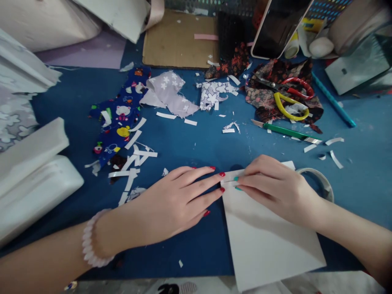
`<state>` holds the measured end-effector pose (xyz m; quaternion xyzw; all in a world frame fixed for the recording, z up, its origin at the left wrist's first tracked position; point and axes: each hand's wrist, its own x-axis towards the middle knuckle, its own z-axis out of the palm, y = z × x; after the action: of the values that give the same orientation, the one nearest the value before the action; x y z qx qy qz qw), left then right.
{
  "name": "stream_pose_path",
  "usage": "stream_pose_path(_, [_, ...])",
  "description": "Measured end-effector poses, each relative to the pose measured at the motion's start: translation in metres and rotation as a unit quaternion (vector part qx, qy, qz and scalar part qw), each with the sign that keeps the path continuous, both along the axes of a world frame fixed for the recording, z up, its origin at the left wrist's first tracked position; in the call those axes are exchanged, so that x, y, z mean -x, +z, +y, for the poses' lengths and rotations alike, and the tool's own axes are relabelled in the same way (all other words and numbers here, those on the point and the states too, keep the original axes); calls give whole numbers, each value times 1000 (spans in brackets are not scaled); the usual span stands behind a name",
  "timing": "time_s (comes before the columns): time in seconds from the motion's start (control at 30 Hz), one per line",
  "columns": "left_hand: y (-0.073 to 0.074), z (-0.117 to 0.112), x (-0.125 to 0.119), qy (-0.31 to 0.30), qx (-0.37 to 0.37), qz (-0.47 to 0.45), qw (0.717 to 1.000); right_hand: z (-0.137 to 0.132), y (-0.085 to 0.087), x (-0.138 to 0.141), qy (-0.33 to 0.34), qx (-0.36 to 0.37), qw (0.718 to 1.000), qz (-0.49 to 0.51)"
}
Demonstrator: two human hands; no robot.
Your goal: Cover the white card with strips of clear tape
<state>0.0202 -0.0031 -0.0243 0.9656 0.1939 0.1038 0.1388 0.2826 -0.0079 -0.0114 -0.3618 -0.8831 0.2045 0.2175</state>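
A white board or stiff sheet (269, 241) lies at the front right, its lower corner past the table edge. My left hand (174, 200), with red nails and a beaded bracelet, is open and palm down. Its fingertips touch the sheet's upper left corner. Over the sheet's top edge is my right hand (272, 183), with green nails, closed in a pinch on a narrow white strip (229, 183) lying along that edge. Most of the strip is hidden under the fingers. A roll of tape (318, 179) lies just behind the right hand.
Paper strips (134, 155) and fabric scraps (122, 110) litter the blue table (183, 143). A green craft knife (288, 131), red-and-yellow scissors (290, 98) and a blue pen (333, 98) lie at the right. Behind stand a phone (275, 28) and cardboard (180, 41).
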Motion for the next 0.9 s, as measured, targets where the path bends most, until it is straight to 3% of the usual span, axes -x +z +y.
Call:
stream_pose_path(0.5, [-1, 0, 1, 3, -3, 5, 1000, -1, -1, 0, 1, -9, 1000, -10])
stream_pose_path(0.9, [-1, -1, 0, 5, -4, -11, 1000, 0, 0, -3, 43, -48, 998, -25])
